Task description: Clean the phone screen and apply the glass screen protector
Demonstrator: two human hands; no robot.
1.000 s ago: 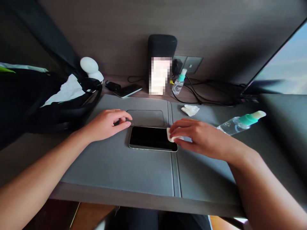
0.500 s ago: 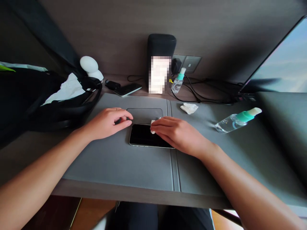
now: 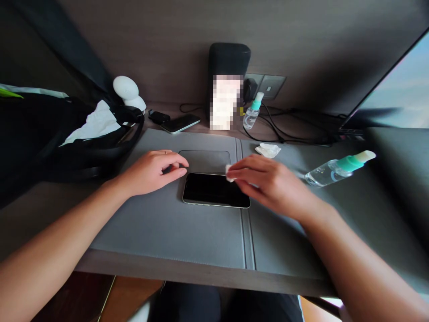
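Observation:
A smartphone (image 3: 214,191) lies screen up on the grey desk mat (image 3: 161,228), its screen dark. At the phone's right end, my right hand (image 3: 268,183) pinches a small folded white tissue (image 3: 229,173) between thumb and fingers. The tissue is at the upper right part of the screen; whether it touches the glass I cannot tell. My left hand (image 3: 156,172) rests by the phone's upper left corner, thumb and index finger apart, nothing between them. A crumpled white tissue (image 3: 268,150) lies on the mat beyond my right hand.
A clear spray bottle (image 3: 338,169) with a green collar lies at the right; a smaller one (image 3: 253,112) stands at the back near cables and a dark speaker-like box (image 3: 229,56). Another phone (image 3: 182,124) and a white round device (image 3: 126,89) sit back left, beside a black bag (image 3: 67,129).
My right hand has moved right and slightly up with the tissue, uncovering more of the phone's screen. My left hand has stayed in place.

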